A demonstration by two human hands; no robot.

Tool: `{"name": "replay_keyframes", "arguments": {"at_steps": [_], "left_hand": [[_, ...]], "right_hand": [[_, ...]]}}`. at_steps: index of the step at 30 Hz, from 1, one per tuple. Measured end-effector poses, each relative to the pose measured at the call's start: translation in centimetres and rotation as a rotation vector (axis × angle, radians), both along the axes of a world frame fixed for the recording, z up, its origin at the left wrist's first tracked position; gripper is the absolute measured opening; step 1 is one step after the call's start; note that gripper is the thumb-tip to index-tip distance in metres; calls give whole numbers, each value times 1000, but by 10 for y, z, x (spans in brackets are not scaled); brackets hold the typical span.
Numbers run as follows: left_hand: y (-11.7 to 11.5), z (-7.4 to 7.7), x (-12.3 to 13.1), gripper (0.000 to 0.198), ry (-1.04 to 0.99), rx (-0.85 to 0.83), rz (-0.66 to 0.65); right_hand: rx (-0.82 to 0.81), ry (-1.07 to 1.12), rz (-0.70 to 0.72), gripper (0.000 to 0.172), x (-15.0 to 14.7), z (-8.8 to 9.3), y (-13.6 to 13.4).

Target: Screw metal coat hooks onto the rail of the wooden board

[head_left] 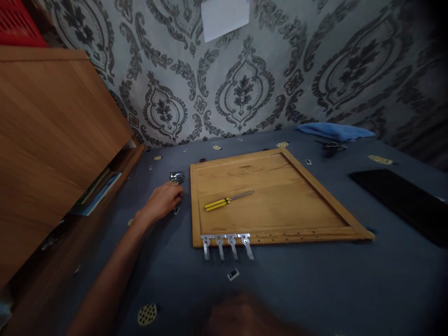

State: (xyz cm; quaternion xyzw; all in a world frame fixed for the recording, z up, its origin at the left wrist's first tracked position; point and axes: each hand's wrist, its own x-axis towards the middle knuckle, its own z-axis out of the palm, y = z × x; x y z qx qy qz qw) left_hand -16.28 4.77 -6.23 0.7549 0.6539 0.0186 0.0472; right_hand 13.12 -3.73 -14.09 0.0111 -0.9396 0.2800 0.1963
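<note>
A framed wooden panel (pixel 252 186) lies flat on the blue-grey cloth, a yellow-handled screwdriver (pixel 217 204) resting on it. Several metal hinge pieces (pixel 233 246) sit in a row along the panel's near edge, at its left part; small dark holes run along the edge to their right. My left hand (pixel 164 200) rests on the cloth left of the panel, fingers bent, right beside a small pile of shiny metal parts (pixel 177 176); what lies under its fingertips is hidden. My right hand (pixel 234 317) is a dark blur at the bottom edge, its fingers not readable.
Wooden cabinet (pixel 52 140) at left, with books on its low shelf. A black flat object (pixel 402 200) lies at right. Behind the panel are a blue cloth (pixel 336 131) and a dark tool (pixel 332 148), near the patterned wall.
</note>
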Motion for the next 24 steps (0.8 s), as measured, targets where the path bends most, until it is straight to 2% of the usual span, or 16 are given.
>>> {"name": "replay_keyframes", "arguments": {"at_steps": [5,9,12,17,24], "left_hand": [[-1,9,-8,26,-43,14,28],[-4,24,-26,28,-73,44,110],[-7,29,-40,28,-85,42,150],[-8,22,-49,28,-84,-17,147],[-4,12,-46,29,-42,-61,147]], "right_hand": [[-49,-8,9,42,0,2,-1],[-76,-23,9,38,-1,0,-2],[-76,2,4,41,0,0,-2],[-126,-18,4,45,2,6,-1],[-66,-35,-10,43,1,3,-2]]}}
